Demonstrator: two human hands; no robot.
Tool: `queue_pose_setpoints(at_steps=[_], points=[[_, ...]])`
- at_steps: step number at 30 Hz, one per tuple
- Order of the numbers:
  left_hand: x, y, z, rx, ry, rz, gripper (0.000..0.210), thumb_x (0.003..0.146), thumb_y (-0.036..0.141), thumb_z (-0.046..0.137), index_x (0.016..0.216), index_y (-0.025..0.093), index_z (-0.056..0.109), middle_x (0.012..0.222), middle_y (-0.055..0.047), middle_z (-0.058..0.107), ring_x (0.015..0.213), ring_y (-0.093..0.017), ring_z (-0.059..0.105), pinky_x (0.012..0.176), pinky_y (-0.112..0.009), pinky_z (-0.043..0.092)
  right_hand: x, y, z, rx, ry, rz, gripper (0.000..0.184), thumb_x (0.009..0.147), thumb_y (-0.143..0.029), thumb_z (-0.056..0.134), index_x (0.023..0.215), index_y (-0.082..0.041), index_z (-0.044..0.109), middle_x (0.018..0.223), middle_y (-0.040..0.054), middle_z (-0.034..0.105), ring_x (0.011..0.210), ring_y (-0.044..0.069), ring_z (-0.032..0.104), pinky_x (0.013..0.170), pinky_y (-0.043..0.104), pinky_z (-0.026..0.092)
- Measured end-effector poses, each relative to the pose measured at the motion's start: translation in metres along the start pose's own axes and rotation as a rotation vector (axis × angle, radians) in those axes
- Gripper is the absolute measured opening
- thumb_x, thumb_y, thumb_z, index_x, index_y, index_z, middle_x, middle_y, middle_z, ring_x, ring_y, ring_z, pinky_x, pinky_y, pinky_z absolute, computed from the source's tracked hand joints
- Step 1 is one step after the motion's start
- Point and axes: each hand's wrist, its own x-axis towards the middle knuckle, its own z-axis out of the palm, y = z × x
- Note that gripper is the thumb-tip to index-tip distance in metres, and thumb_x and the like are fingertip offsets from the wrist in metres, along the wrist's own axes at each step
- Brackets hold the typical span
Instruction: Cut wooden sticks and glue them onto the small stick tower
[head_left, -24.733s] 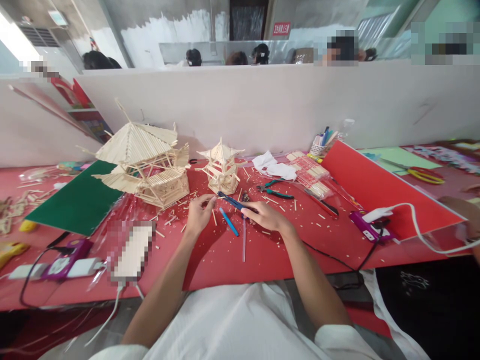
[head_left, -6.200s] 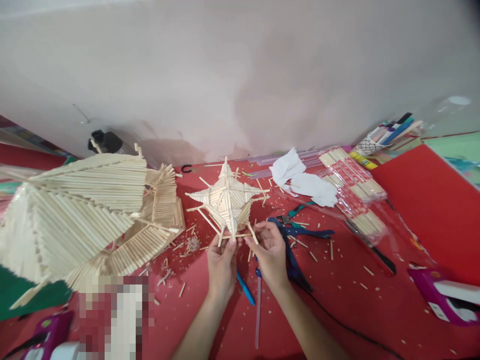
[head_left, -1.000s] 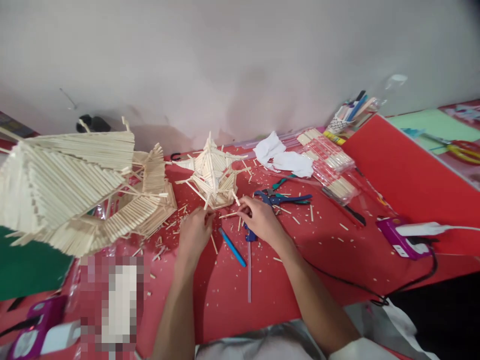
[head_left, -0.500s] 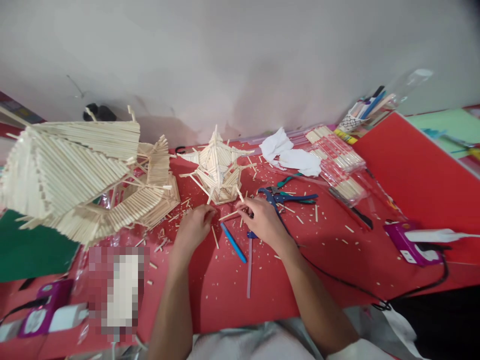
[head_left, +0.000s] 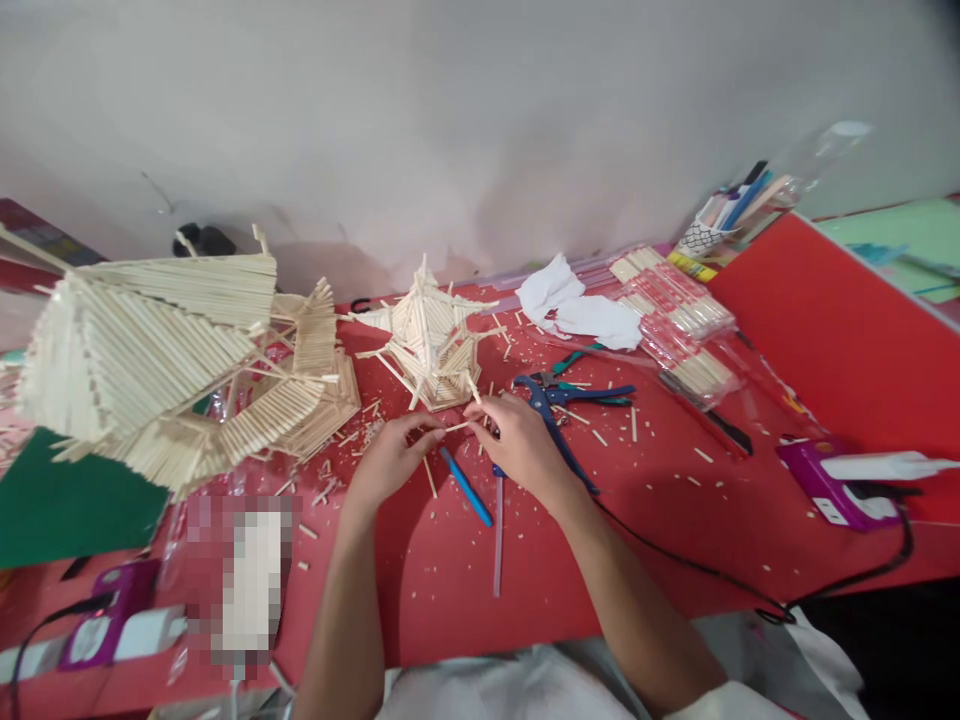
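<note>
A short wooden stick (head_left: 455, 428) is pinched between my two hands. My left hand (head_left: 397, 455) grips its left end, and my right hand (head_left: 517, 440) holds the right end between thumb and fingers. Just beyond them stands a small pagoda-like model (head_left: 426, 335) built of wooden sticks. A blue pen (head_left: 466, 488) lies on the red table below the stick. Close to my right wrist rests a blue glue gun (head_left: 551, 425) with a translucent glue stick (head_left: 499, 545) pointing toward me.
A larger stick model (head_left: 150, 370) fills the left side. Green-handled pliers (head_left: 574, 362), white tissue (head_left: 577, 305) and packs of sticks (head_left: 675, 310) lie to the right. Purple power strips (head_left: 832, 485) sit at both sides. Stick scraps litter the red table (head_left: 450, 620).
My left hand has moved right and closed on the left end of the stick. The stick has come up between both hands. The view has shifted slightly.
</note>
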Motion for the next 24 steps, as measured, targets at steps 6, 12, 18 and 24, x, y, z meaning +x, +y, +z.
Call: queue_pose_setpoints(at_steps=[6,12,18,24], points=[[0.000,-0.003,-0.002,0.025,0.047,-0.003,0.023,0.094,0.037,0.059,0.097,0.021,0.074,0.098,-0.004,0.077,0.092,-0.020,0.069,0.087,-0.031,0.048,-0.002,-0.002,0.007,-0.093,-0.140,-0.037,0.015,0.095,-0.011,0.063,0.104,-0.021,0.069,0.097,0.0060,0.074,0.094,0.023,0.065,0.087,0.036,0.045],[0.001,-0.001,-0.005,0.020,0.043,-0.029,0.023,0.091,0.036,0.059,0.093,0.020,0.075,0.095,-0.006,0.078,0.090,-0.021,0.070,0.087,-0.032,0.049,-0.004,-0.007,0.011,-0.145,-0.198,-0.086,0.011,0.096,-0.016,0.065,0.103,-0.019,0.072,0.098,0.0081,0.074,0.097,0.024,0.064,0.087,0.038,0.044],[0.000,-0.002,-0.006,0.053,0.021,-0.047,0.023,0.091,0.036,0.058,0.094,0.021,0.075,0.096,-0.006,0.079,0.092,-0.022,0.070,0.088,-0.033,0.050,-0.006,-0.009,0.014,-0.164,-0.231,-0.097,0.008,0.096,-0.018,0.066,0.101,-0.020,0.073,0.095,0.0070,0.074,0.095,0.023,0.064,0.087,0.037,0.044],[-0.002,-0.011,-0.007,0.289,0.127,-0.166,0.022,0.093,0.031,0.053,0.095,0.020,0.071,0.094,-0.007,0.077,0.085,-0.022,0.069,0.077,-0.032,0.048,-0.001,0.008,-0.003,-0.224,-0.085,0.038,0.014,0.099,-0.016,0.058,0.098,-0.020,0.071,0.095,0.0086,0.074,0.090,0.024,0.063,0.085,0.037,0.044]])
